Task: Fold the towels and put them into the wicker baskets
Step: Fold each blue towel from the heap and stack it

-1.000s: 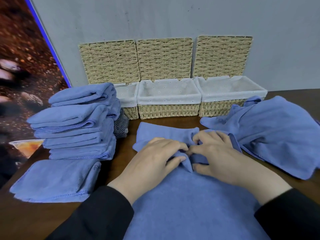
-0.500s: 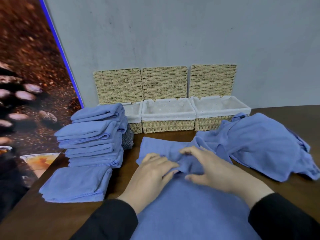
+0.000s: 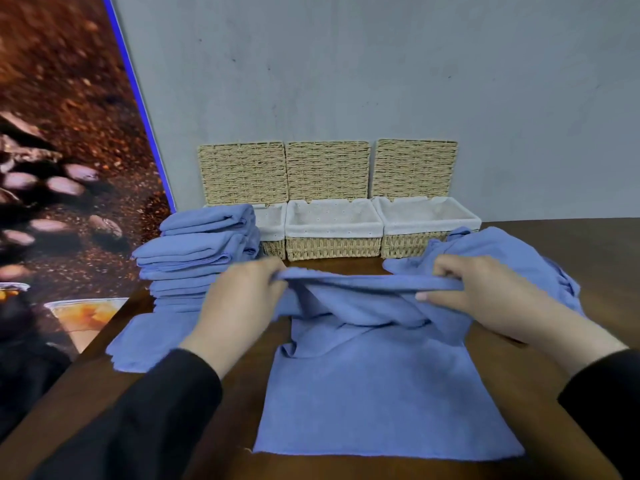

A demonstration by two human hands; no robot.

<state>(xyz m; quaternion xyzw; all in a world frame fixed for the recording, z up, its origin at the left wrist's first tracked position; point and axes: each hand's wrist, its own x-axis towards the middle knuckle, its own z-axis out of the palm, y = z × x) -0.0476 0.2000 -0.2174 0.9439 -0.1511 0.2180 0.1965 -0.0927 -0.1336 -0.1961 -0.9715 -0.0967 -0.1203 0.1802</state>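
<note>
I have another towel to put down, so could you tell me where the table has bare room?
Bare wood shows right of the loose towels, and between the spread towel and folded stack. The left edge is crowded.

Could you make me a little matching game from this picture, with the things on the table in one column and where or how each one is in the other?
Things:
1. stack of folded towels
2. middle basket
3. towel being folded
4. loose towel

States:
A. far edge gripped by left hand and right hand
B. crumpled at the right
C. piled at the left
D. open, white-lined

Pairs: 1-C, 2-D, 3-A, 4-B
</note>
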